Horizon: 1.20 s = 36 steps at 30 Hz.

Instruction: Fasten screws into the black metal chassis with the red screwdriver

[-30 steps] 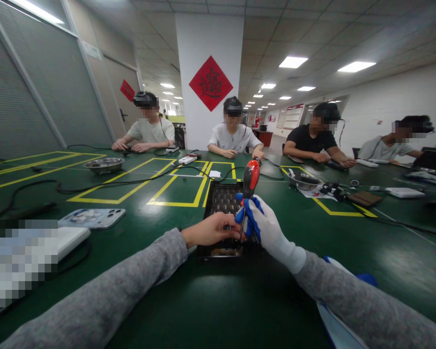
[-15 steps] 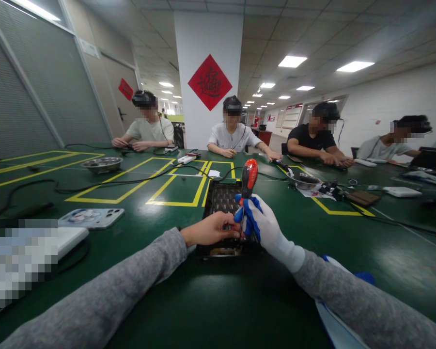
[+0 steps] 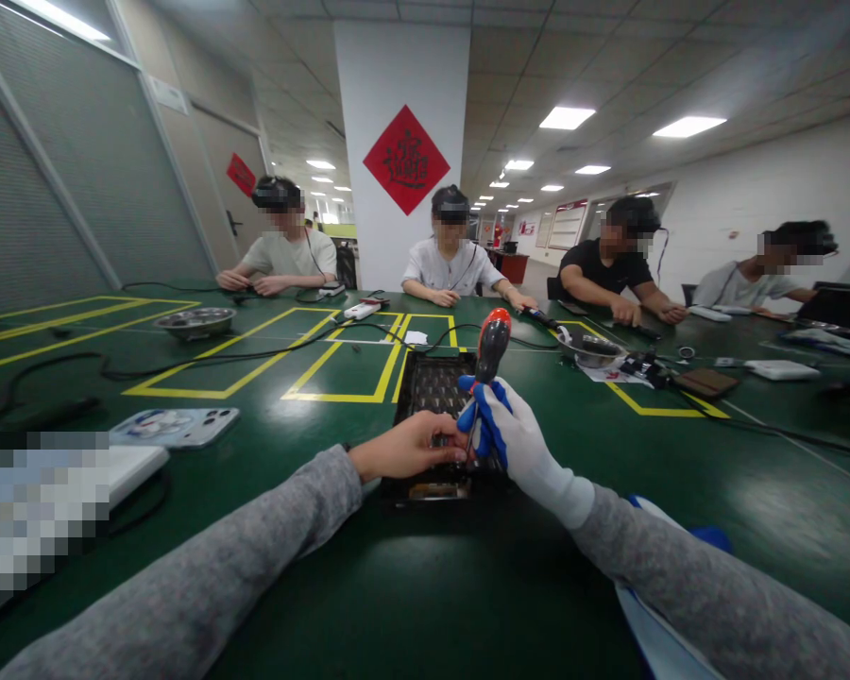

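In the head view, my right hand [image 3: 520,434] wears a white glove with blue fingertips. It is closed around a screwdriver [image 3: 494,345] with a red and black handle, which stands nearly upright with its shaft pointing down. My bare left hand [image 3: 411,446] pinches close to the lower end of the shaft; whatever lies between its fingertips is hidden. Both hands are over a black rectangular case [image 3: 425,382] with rows of small light marks inside. The screwdriver's tip is too small and covered to make out.
A phone [image 3: 175,427] and a white box-like object [image 3: 138,469] lie at left. Metal bowls [image 3: 195,322] [image 3: 590,350] stand farther off. A black cable [image 3: 255,354] crosses the green table. Another glove [image 3: 708,536] rests by my right forearm. Several people sit opposite.
The screwdriver's handle has tilted slightly to the right and turned, showing more black. Both hands keep nearly the same place over the case. The view has shifted slightly.
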Each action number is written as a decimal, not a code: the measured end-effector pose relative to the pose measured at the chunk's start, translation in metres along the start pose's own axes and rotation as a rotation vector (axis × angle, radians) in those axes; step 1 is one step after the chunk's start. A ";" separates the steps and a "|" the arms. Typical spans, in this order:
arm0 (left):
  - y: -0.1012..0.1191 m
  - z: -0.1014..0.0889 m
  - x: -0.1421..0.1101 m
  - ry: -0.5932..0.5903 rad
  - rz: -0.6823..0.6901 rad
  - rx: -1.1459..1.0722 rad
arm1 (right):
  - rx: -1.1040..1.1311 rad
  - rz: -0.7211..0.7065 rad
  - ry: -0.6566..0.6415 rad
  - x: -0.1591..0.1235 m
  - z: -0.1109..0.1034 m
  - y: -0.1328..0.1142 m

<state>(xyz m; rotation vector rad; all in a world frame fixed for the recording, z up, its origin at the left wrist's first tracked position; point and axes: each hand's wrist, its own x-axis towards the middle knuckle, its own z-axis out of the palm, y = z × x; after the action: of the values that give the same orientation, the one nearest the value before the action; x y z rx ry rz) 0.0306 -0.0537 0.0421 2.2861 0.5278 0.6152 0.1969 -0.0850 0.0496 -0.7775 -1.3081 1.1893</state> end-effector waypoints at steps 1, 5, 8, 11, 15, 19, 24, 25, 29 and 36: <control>0.001 0.000 0.000 0.006 -0.013 0.005 | 0.003 -0.002 0.002 0.000 0.000 0.000; 0.002 0.001 0.001 0.027 -0.086 -0.025 | -0.002 -0.017 0.021 0.000 0.001 0.001; -0.001 0.001 0.001 0.021 -0.076 -0.062 | -0.013 -0.013 0.016 0.000 0.001 0.001; -0.003 0.001 0.001 0.000 -0.034 -0.063 | -0.023 -0.005 -0.005 -0.001 0.000 0.001; -0.002 0.001 0.002 -0.010 -0.016 -0.045 | -0.059 -0.008 -0.007 -0.001 0.000 -0.001; 0.000 0.002 0.003 0.001 -0.077 -0.046 | -0.065 -0.029 0.021 -0.001 0.000 -0.002; -0.004 0.001 0.002 -0.009 -0.025 -0.064 | -0.048 -0.024 -0.005 -0.002 0.000 -0.001; -0.004 0.001 0.002 -0.015 -0.012 -0.063 | -0.039 -0.023 -0.009 -0.002 0.000 -0.002; -0.003 0.001 0.001 -0.046 0.004 -0.047 | -0.003 -0.028 -0.003 -0.003 0.000 -0.003; -0.003 0.001 0.002 0.041 -0.030 0.045 | 0.009 -0.036 0.034 -0.002 0.001 -0.002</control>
<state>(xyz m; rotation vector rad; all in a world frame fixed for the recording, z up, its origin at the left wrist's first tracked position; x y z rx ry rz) 0.0319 -0.0507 0.0400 2.3073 0.6005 0.6424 0.1966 -0.0879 0.0508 -0.7618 -1.2832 1.1475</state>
